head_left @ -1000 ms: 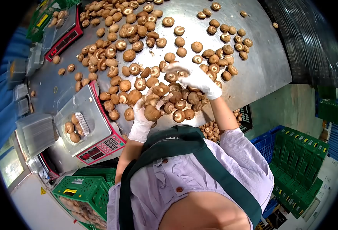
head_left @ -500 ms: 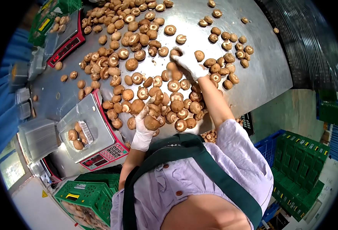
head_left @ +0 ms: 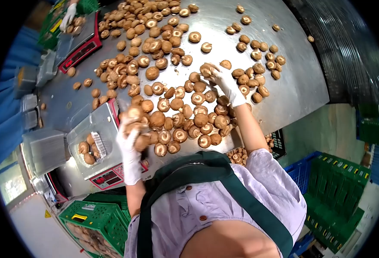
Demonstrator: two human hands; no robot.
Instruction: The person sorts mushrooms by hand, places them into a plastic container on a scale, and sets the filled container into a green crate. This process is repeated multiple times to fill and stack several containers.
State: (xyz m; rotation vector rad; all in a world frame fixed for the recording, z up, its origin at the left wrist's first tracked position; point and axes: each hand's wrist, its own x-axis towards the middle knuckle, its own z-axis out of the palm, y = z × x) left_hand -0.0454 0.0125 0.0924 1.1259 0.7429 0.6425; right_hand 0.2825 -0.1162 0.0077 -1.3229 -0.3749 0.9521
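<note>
My left hand [head_left: 128,144], in a white glove and slightly blurred, is closed around several brown shiitake mushrooms [head_left: 134,113] beside the near scale [head_left: 78,151]. On that scale's plate sits a clear plastic tray [head_left: 100,145] with a few mushrooms in it. Farther right, my gloved right hand [head_left: 224,82] grips a shiitake mushroom [head_left: 207,69] above the steel table [head_left: 288,94]. Between my hands lie many loose mushrooms [head_left: 180,135], some with caps up and others showing pale undersides.
A large heap of mushrooms [head_left: 125,19] covers the table's far left. At upper left, another person's gloved hand [head_left: 68,18] is over a second scale [head_left: 80,53]. Stacked clear trays [head_left: 45,152] stand left of the near scale. Green crates [head_left: 93,219] are below left, others at right.
My left hand has moved left to the near scale with mushrooms in it. My right hand has shifted slightly right and lifted a mushroom. Another person's hand has appeared at the far scale.
</note>
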